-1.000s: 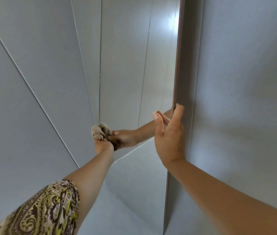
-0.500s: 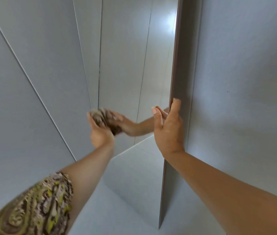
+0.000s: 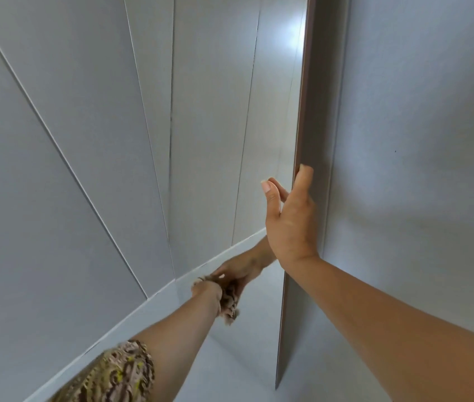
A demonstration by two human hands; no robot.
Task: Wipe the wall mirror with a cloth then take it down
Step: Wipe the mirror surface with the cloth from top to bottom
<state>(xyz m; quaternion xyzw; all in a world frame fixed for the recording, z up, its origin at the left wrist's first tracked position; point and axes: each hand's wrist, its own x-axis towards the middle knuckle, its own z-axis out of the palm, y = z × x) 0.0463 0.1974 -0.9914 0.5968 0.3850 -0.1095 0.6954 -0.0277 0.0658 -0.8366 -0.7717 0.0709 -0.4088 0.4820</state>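
A left hand (image 3: pixel 207 293) grips a bunched cloth (image 3: pixel 230 300) against the wall mirror (image 3: pixel 238 329); the right hand (image 3: pixel 289 221), fingers spread, apparently steadies its brown-framed edge on the wall (image 3: pixel 418 140).

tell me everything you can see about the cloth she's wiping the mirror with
The cloth is a small crumpled rag, brown and beige in a mottled pattern, soft and fabric-like. It is bunched in the left hand, with a loose end hanging below the fingers. It is pressed against the lower part of the mirror, whose glass shows the reflection of the hand meeting it. It looks slightly blurred. The right hand does not touch it; that hand rests on the mirror's brown right edge.
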